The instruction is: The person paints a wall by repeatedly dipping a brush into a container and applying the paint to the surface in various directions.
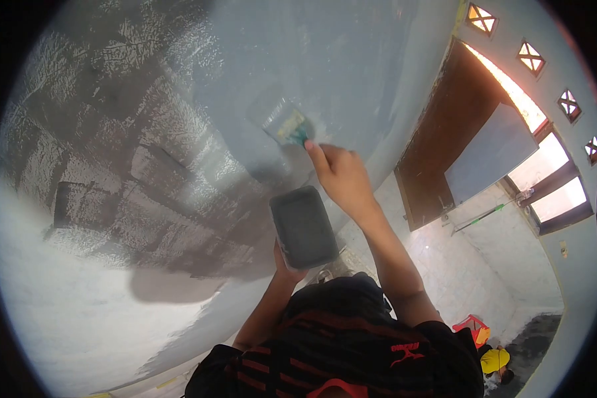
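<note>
My right hand (343, 178) is closed around the green handle of a wide paintbrush (294, 126). The bristles are against the wall (265, 53), on an area of smooth grey paint. Below and to the left of that hand, my left hand (288, 262) supports a dark rectangular tub (304, 227) from its underside and side. Grey paint shows inside the tub. Part of my left hand's fingers is hidden behind the tub. Patchy darker grey strokes cover the wall to the left, with pale bare wall lower down.
On the right stand a brown door (448, 119) and a bright window (552, 176) with dark frames. A long green-handled tool (487, 217) leans near the door. At lower right are a red object (471, 326) and a yellow shape (495, 360) I cannot identify.
</note>
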`<act>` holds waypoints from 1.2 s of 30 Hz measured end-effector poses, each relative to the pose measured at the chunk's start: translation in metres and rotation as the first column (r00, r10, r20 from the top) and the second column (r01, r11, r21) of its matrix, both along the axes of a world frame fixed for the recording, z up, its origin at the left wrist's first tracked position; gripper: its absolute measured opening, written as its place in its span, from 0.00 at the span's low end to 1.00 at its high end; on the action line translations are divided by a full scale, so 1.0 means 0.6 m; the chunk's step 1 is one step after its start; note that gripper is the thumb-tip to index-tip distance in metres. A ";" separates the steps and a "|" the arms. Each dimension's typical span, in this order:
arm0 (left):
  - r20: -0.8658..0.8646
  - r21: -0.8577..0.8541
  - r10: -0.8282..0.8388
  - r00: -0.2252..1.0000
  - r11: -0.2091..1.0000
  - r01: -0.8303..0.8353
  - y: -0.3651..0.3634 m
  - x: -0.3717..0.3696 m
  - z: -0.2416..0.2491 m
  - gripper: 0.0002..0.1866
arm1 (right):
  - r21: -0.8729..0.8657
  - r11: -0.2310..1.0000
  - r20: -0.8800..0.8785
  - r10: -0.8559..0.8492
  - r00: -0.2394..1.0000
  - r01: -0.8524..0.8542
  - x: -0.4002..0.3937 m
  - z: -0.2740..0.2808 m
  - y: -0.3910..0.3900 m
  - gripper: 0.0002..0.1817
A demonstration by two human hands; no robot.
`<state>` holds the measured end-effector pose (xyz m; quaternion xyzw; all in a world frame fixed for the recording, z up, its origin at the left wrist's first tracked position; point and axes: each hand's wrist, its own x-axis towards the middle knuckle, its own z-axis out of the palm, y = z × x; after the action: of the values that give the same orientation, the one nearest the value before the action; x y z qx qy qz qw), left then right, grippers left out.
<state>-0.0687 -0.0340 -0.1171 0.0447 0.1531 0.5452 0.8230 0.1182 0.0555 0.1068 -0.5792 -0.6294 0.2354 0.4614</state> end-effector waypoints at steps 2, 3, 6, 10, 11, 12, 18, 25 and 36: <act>-0.004 -0.020 0.039 0.999 0.999 -0.039 -0.001 0.004 0.005 0.28 | -0.080 0.997 0.055 -0.012 0.998 0.017 0.006 -0.039 0.006 0.33; 0.001 -0.023 0.048 0.999 0.999 -0.047 0.000 0.001 -0.006 0.28 | 0.009 0.999 0.121 -0.038 0.992 0.037 0.021 -0.073 0.009 0.32; 0.093 0.079 -0.001 0.996 0.997 -0.006 -0.004 -0.014 -0.034 0.29 | -0.006 1.000 0.106 -0.006 0.994 0.007 0.071 -0.084 -0.015 0.31; -0.003 0.024 0.019 1.000 1.000 -0.019 -0.012 0.000 -0.019 0.29 | 0.016 0.999 -0.117 0.029 0.993 -0.028 0.069 -0.017 -0.024 0.32; -0.034 0.011 0.012 0.999 1.000 -0.011 -0.012 0.003 -0.018 0.29 | 0.016 1.000 -0.119 0.027 0.992 -0.025 0.059 -0.006 -0.017 0.32; -0.038 0.010 0.007 0.999 1.000 -0.006 -0.012 0.005 -0.018 0.29 | 0.093 0.996 -0.125 0.016 0.992 -0.004 0.045 0.005 -0.007 0.32; -0.080 -0.027 -0.016 0.997 1.000 0.014 -0.004 0.007 -0.021 0.28 | -0.014 0.996 0.020 -0.087 0.996 0.087 0.023 -0.038 0.034 0.34; -0.059 -0.020 0.021 0.998 1.000 -0.022 -0.010 -0.006 0.000 0.27 | -0.154 0.986 0.116 -0.044 0.992 0.062 0.114 -0.095 0.000 0.35; 0.018 0.036 -0.016 1.000 0.999 0.015 -0.001 -0.018 -0.034 0.37 | 0.137 0.973 0.118 -0.201 0.972 0.185 0.025 -0.055 0.039 0.35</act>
<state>-0.0794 -0.0345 -0.1373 0.0556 0.1355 0.5419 0.8276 0.1333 0.0786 0.0737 -0.6218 -0.6124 0.1109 0.4754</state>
